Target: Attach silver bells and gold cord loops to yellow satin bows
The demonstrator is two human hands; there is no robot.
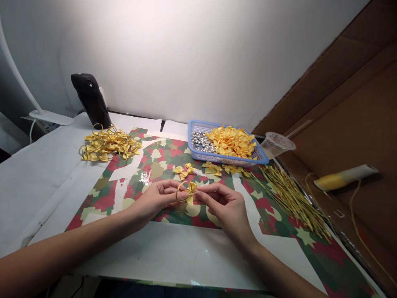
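Note:
My left hand and my right hand meet above the printed mat, their fingertips pinching a small yellow satin bow. A thin gold wire loop runs from the bow, with my left fingers at the loop and my right fingers at the bow's side. Several loose bows lie just beyond my hands. A tangled heap of bows with gold wire loops sits at far left. A blue plastic basket holds yellow bows and silver beads. Gold wire stems fan out at right.
A black object stands behind the heap, near a white lamp base. A clear plastic cup sits beside the basket. A cardboard box wall borders the right side, with a yellow-wrapped tube against it.

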